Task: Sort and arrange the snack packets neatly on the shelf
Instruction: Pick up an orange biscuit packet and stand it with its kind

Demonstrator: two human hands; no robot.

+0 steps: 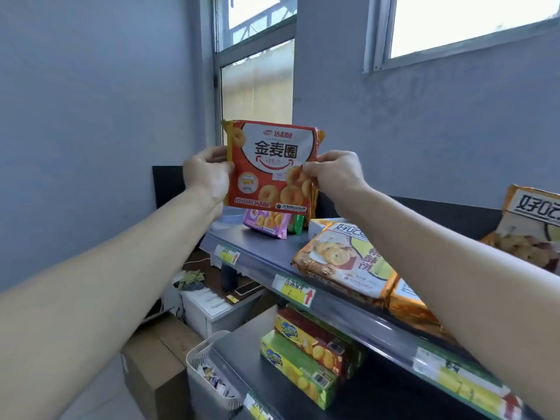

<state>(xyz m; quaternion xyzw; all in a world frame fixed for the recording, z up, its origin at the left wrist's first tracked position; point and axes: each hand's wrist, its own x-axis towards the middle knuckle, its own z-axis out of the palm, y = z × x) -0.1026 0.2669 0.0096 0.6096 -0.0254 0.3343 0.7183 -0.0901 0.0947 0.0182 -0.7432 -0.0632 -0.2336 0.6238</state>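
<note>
Two hands on one bag: the red ring-biscuit packet is held upright in the air, front facing the camera. It sits above the far end of the top shelf, not touching it. The left hand grips the packet's 9 o'clock edge, fingers curled round behind. The right hand pinches the 3 o'clock edge, thumb on the front print.

Just under the red bag, at 6 o'clock, a purple ring-biscuit packet stands on the shelf. Something green is right beside it, can't make out what. Toward 4 o'clock from the red bag, a walnut-cookie packet lies flat near the shelf's front edge, resting on more orange packets. Way out at 3 o'clock of the view, another cookie bag stands tilted.

Yellow price tags run along the shelf lip. On the lower shelf at 6 o'clock, a red biscuit box touches a green biscuit box in front of it. At 7 o'clock there's a white basket with small wrappers inside and a cardboard box just beside it.
</note>
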